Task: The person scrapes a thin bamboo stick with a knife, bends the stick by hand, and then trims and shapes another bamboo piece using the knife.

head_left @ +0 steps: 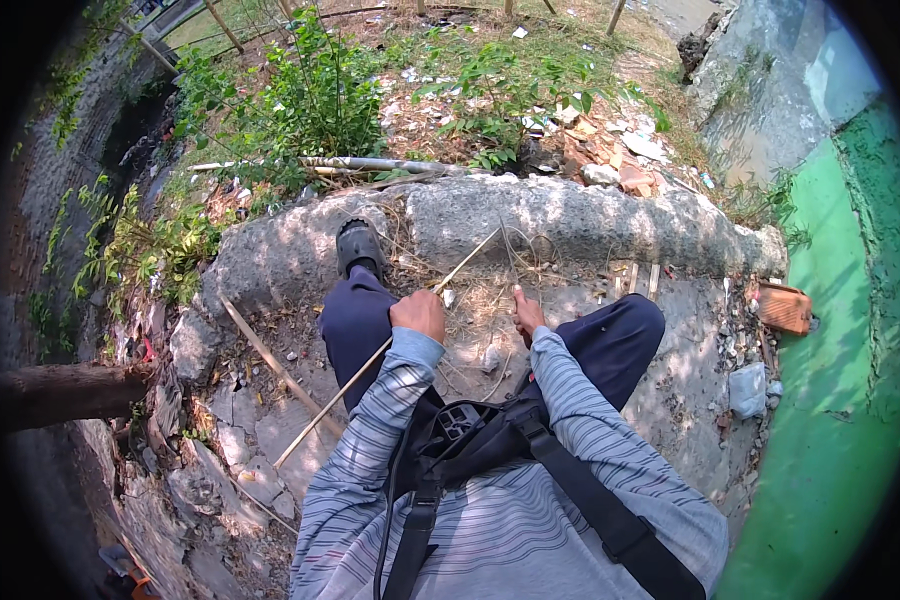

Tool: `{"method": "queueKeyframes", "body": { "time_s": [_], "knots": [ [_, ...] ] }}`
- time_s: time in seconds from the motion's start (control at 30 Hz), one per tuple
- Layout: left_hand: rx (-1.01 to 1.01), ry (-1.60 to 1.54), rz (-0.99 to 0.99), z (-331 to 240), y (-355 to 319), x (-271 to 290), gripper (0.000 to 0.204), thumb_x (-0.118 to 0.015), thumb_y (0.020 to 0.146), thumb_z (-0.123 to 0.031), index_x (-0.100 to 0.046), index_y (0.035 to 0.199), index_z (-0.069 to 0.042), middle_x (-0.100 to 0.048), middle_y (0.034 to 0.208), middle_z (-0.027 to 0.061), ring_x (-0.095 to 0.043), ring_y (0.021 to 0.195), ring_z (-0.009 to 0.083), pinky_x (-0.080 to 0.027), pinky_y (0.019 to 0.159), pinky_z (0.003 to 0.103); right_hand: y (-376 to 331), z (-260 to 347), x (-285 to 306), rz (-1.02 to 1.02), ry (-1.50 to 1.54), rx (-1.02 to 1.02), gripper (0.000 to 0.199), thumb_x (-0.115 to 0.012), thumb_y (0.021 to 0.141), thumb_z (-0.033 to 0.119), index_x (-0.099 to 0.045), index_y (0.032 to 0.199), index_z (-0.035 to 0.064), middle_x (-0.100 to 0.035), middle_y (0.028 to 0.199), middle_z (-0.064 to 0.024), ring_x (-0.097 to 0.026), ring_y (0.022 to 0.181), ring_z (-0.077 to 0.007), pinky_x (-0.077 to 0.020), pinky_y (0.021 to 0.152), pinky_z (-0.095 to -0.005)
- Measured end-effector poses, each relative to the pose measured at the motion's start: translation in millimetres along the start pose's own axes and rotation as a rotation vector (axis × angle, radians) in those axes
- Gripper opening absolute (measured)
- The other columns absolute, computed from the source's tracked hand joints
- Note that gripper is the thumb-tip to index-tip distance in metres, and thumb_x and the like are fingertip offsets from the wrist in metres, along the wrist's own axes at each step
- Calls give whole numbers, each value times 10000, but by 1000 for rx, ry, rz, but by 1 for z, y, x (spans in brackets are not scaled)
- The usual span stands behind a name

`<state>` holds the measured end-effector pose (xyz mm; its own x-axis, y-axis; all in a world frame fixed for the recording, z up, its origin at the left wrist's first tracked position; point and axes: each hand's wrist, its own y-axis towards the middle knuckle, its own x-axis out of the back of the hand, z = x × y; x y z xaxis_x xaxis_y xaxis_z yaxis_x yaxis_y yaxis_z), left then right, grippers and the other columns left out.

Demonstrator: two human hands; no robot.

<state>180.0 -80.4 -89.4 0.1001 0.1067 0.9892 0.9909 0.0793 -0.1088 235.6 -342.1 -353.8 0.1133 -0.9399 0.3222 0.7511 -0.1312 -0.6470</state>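
My left hand [420, 313] is closed round a thin pale bamboo stick [348, 385], which slants from the lower left up to the right. In my right hand [527, 315] is a knife [511, 262] with a narrow dark blade pointing away from me. The blade's upper part lies close to the stick's far end; whether they touch I cannot tell. Shavings and thin strips [485, 300] are scattered on the ground between my legs. My left foot, in a dark shoe [359, 246], rests against the low concrete ledge [560, 220].
A longer wooden strip [270, 355] lies on the ground at left. To the right are an orange brick-like block [784, 308], a whitish chunk [747, 390] and a green wall [820, 430]. A log [70, 393] juts in from the left. Leafy plants [320, 100] and litter lie beyond the ledge.
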Motion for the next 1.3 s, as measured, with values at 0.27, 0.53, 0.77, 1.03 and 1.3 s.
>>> {"method": "queueKeyframes", "body": {
  "time_s": [0.27, 0.53, 0.77, 1.03, 1.3],
  "knots": [
    [42, -11, 67, 5, -2, 4, 116, -663, 864, -123, -748, 816, -59, -749, 870, 159, -754, 823, 353, -599, 672, 437, -25, 16, -16, 75, 109, 52, 677, -510, 953, 717, -528, 736, 75, -451, 537, -6, -435, 412, -123, -340, 397, -295],
    [16, 3, 114, 2, 3, 4, 129, -646, 865, -110, -744, 804, -51, -746, 850, 168, -753, 824, 356, -599, 692, 446, -28, 15, -28, -20, -29, 272, 519, -710, 901, 529, -598, 762, 42, -521, 597, -34, -521, 502, -136, -410, 469, -327],
    [34, 3, 125, 10, 5, 0, 156, -620, 888, -140, -741, 834, -56, -747, 889, 176, -749, 859, 363, -592, 735, 469, -85, 85, -50, 142, -251, 706, 345, -751, 790, 311, -623, 830, -7, -623, 735, -153, -613, 693, -293, -477, 674, -434],
    [-7, -66, 66, 14, 3, -14, 172, -610, 899, -160, -738, 875, -48, -734, 913, 185, -727, 884, 391, -573, 750, 513, -111, 93, -65, 245, -168, 712, 270, -730, 774, 227, -598, 829, -3, -570, 682, -134, -546, 629, -226, -461, 630, -398],
    [-7, 13, 146, 6, 6, -12, 168, -600, 903, -132, -750, 893, -56, -745, 915, 161, -742, 870, 357, -585, 733, 476, -117, 97, -72, 188, -118, 731, 250, -709, 765, 192, -564, 807, -7, -542, 658, -140, -535, 610, -230, -458, 627, -402]
  ]
}}
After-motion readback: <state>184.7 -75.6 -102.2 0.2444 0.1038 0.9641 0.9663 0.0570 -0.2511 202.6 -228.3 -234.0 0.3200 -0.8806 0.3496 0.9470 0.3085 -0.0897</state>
